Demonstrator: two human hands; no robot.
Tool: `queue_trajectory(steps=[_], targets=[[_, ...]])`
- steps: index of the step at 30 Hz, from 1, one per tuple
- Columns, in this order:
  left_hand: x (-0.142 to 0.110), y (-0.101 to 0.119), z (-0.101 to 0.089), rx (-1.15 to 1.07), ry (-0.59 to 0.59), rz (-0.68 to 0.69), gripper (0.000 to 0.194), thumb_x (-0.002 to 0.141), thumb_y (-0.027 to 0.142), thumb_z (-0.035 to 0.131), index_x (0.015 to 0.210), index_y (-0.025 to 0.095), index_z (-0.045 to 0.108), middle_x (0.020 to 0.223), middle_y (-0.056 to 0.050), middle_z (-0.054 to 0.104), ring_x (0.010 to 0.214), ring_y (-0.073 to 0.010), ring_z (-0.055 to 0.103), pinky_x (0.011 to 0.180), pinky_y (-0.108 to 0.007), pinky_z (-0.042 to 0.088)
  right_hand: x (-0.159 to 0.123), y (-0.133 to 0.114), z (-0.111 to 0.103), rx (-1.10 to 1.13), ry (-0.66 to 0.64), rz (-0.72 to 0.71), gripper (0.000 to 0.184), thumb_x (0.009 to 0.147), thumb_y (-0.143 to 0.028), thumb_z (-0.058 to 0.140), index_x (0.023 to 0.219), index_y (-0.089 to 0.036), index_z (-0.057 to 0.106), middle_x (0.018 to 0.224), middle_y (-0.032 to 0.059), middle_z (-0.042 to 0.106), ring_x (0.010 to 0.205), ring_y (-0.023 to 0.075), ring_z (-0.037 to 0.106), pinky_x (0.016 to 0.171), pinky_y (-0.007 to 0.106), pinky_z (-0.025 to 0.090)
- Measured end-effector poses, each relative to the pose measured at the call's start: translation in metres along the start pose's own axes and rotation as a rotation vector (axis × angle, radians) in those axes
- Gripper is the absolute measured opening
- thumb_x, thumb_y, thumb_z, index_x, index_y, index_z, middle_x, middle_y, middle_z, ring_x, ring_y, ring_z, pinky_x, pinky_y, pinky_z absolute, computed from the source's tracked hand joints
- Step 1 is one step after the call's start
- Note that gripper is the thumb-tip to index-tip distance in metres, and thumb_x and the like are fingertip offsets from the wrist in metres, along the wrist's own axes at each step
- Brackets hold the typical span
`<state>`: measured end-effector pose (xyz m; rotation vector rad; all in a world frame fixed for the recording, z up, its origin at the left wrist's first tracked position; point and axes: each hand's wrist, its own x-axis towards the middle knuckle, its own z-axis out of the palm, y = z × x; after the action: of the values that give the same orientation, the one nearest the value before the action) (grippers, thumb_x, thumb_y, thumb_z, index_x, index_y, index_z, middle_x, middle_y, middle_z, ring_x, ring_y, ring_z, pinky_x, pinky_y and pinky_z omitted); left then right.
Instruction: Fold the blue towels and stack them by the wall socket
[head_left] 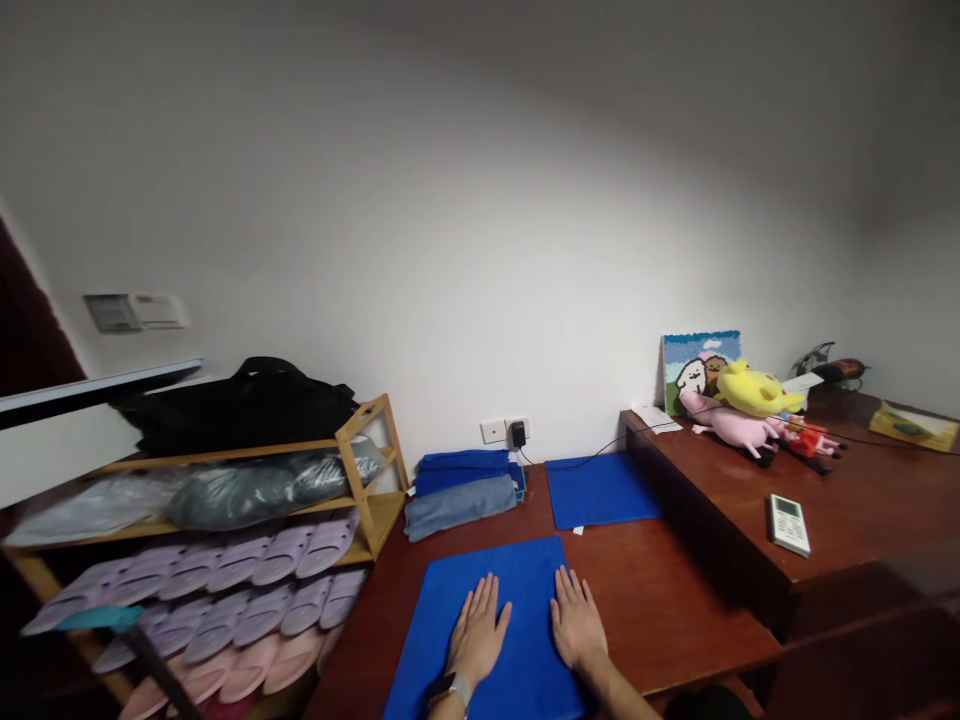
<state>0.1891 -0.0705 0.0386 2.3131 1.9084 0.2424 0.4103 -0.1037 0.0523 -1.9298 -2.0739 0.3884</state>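
Note:
A blue cloth lies spread out on the reddish-brown wooden table in front of me. My left hand, with a watch on its wrist, rests flat on the cloth's middle-left part, fingers stretched forward. On the cloth's right edge lies my right hand, also flat with its fingers extended. Neither hand grips anything. Beyond them, toward the wall, are a second flat blue cloth, a grey-blue rolled or folded cloth and a stack of folded blue cloths.
On the left stands a wooden rack with lilac and pink slippers and a black bag. The raised wooden surface on the right carries plush toys, a picture and a white remote. A black adapter is plugged into the wall.

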Motion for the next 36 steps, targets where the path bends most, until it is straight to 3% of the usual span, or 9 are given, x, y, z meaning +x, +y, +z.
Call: queue_trajectory(steps=[7, 9, 18, 22, 26, 31, 36], targets=[[-0.034, -0.105, -0.01, 0.06, 0.067, -0.19, 0.08, 0.102, 0.059, 0.024, 0.164, 0.009, 0.028, 0.172, -0.011, 0.022, 0.16, -0.0261, 0.022, 0.131, -0.049, 0.021, 0.0, 0.002, 0.002, -0.016, -0.009, 0.007, 0.067, 0.103, -0.036, 0.018, 0.164, -0.01, 0.028, 0.171, 0.0047, 0.023, 0.16, 0.0231, 0.018, 0.131, 0.045, 0.014], [-0.044, -0.123, -0.01, 0.059, 0.092, -0.207, 0.079, 0.102, 0.06, 0.024, 0.164, 0.011, 0.029, 0.172, -0.011, 0.024, 0.159, -0.0266, 0.025, 0.13, -0.049, 0.024, 0.0, 0.003, 0.004, -0.011, -0.008, 0.008, 0.067, 0.103, -0.037, 0.019, 0.164, -0.012, 0.029, 0.171, 0.0039, 0.023, 0.16, 0.0225, 0.018, 0.131, 0.045, 0.014], [-0.052, -0.116, -0.009, 0.028, 0.126, -0.201, 0.077, 0.103, 0.059, 0.022, 0.163, 0.011, 0.031, 0.171, -0.013, 0.028, 0.159, -0.0259, 0.026, 0.13, -0.048, 0.023, 0.005, 0.007, 0.014, -0.069, -0.041, 0.025, 0.067, 0.103, -0.036, 0.02, 0.164, -0.01, 0.029, 0.171, 0.0077, 0.024, 0.16, 0.0248, 0.02, 0.13, 0.047, 0.015], [-0.052, -0.12, -0.005, 0.014, 0.147, -0.199, 0.078, 0.103, 0.061, 0.02, 0.163, 0.011, 0.031, 0.171, -0.013, 0.029, 0.159, -0.0258, 0.026, 0.13, -0.048, 0.022, 0.019, 0.0, 0.01, -0.115, -0.037, 0.066, 0.067, 0.099, -0.029, 0.024, 0.163, -0.009, 0.032, 0.17, 0.0111, 0.029, 0.158, 0.0278, 0.025, 0.129, 0.052, 0.013], [-0.053, -0.12, -0.006, 0.014, 0.13, -0.212, 0.081, 0.103, 0.062, 0.019, 0.163, 0.008, 0.028, 0.172, -0.013, 0.025, 0.16, -0.0253, 0.024, 0.131, -0.047, 0.021, 0.037, -0.005, 0.001, -0.108, -0.034, 0.078, 0.067, 0.101, -0.029, 0.022, 0.165, -0.011, 0.027, 0.172, 0.0075, 0.023, 0.16, 0.0269, 0.02, 0.129, 0.049, 0.016], [-0.055, -0.12, -0.005, 0.024, 0.139, -0.212, 0.078, 0.103, 0.063, 0.021, 0.164, 0.014, 0.03, 0.171, -0.01, 0.03, 0.159, -0.026, 0.026, 0.131, -0.047, 0.023, 0.059, -0.001, 0.005, -0.118, -0.057, 0.065, 0.068, 0.099, -0.026, 0.023, 0.165, -0.011, 0.023, 0.174, 0.0057, 0.019, 0.16, 0.0245, 0.016, 0.129, 0.045, 0.014], [-0.056, -0.125, 0.0, 0.018, 0.158, -0.204, 0.077, 0.103, 0.063, 0.023, 0.164, 0.016, 0.029, 0.172, -0.008, 0.028, 0.159, -0.0264, 0.026, 0.131, -0.048, 0.023, 0.068, 0.004, 0.014, -0.058, -0.032, 0.045, 0.069, 0.103, -0.039, 0.015, 0.165, -0.011, 0.023, 0.173, 0.0052, 0.019, 0.161, 0.023, 0.014, 0.13, 0.046, 0.01]])
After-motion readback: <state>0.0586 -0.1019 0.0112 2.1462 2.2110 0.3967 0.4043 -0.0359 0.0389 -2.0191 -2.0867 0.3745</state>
